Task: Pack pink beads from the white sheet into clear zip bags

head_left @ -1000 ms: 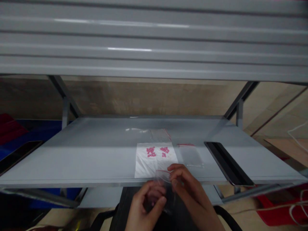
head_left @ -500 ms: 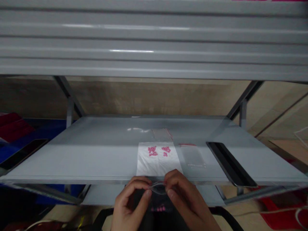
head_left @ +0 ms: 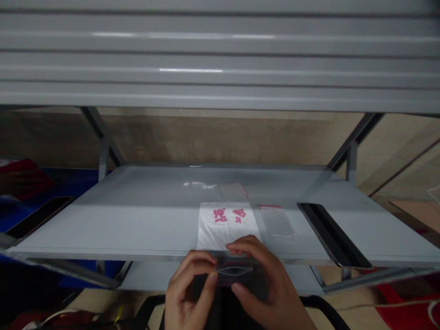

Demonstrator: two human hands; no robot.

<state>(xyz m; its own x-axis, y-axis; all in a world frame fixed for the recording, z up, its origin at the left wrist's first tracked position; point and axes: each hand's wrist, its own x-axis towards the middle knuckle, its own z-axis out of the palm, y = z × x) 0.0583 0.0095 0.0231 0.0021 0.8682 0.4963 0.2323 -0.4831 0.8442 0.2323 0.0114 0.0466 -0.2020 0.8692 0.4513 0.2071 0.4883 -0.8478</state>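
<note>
At the table's front edge my left hand (head_left: 192, 286) pinches the left corner of a clear zip bag (head_left: 235, 271) between thumb and fingers. The bag's mouth gapes slightly. Around its right side my right hand (head_left: 268, 279) is spread, thumb and fingers apart, not gripping it. Just beyond lies a white paper sheet (head_left: 210, 236) bearing two clusters of small pink beads, a left cluster (head_left: 220, 215) and a smaller right cluster (head_left: 239, 214). Two more clear zip bags lie flat: one bag (head_left: 277, 223) right of the paper, another bag (head_left: 233, 191) behind it.
A dark phone or tablet (head_left: 332, 233) lies at the right of the white table (head_left: 137, 220). Another dark flat device (head_left: 41, 215) is at the far left. A ribbed grey panel (head_left: 220, 55) hangs overhead, and metal struts (head_left: 103, 137) stand at the table's sides.
My right hand has let go of the bag's right corner, and its fingers have spread apart. My left hand keeps its pinch. The bag has tilted, and the pink beads inside no longer show.
</note>
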